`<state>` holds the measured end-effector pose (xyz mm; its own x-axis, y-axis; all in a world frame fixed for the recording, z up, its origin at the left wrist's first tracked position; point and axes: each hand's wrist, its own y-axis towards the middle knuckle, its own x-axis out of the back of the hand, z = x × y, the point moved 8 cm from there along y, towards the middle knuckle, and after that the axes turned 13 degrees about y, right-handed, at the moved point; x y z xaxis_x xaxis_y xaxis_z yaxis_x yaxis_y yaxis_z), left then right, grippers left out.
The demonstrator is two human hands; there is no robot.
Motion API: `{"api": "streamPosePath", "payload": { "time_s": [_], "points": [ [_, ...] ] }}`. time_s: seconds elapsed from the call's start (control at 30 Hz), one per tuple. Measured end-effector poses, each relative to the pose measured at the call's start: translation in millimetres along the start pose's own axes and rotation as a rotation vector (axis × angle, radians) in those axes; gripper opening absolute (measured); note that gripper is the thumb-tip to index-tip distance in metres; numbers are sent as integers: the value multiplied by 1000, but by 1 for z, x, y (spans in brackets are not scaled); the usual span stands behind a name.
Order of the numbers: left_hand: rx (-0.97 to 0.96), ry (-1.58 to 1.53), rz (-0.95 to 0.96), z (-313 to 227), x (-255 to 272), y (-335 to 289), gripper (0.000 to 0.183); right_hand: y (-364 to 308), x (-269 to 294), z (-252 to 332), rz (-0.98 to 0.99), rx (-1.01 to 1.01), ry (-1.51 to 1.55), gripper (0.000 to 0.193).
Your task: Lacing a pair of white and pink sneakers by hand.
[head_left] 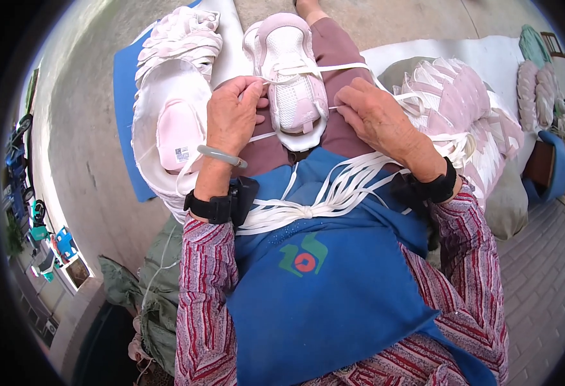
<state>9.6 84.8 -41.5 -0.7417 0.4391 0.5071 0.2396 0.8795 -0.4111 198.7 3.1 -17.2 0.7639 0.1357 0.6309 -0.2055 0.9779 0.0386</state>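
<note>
A pink-and-white shoe upper (293,108) rests on my lap, between my hands. A white shoelace (342,67) runs through its upper part and stretches off to the right. My left hand (233,110), at the left side of the upper, has its fingers closed in a pinch on the lace. My right hand (380,121) is closed too, pinching a thin white lace end at the right edge of the upper. A knotted bundle of white laces (307,211) lies across my blue apron (321,283), below both hands.
On the left, a white container (144,145) holds a pink insole-like piece (178,132), with stacked shoe uppers (178,42) behind it. More uppers (450,96) are piled on the right. A blue chair (553,167) stands farther right, and green sacking (160,296) lies at the lower left.
</note>
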Motion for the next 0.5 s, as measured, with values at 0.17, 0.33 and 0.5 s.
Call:
{"api": "streamPosePath", "payload": {
  "time_s": [0.17, 0.33, 0.5],
  "points": [
    [-10, 34, -45, -3, 1, 5, 25, 22, 14, -8, -141, -36, 137, 12],
    [-112, 290, -21, -7, 3, 10, 28, 36, 4, -8, -174, -13, 104, 14],
    [-60, 236, -8, -15, 0, 10, 22, 43, 5, -16, -168, 4, 67, 14]
  ]
}}
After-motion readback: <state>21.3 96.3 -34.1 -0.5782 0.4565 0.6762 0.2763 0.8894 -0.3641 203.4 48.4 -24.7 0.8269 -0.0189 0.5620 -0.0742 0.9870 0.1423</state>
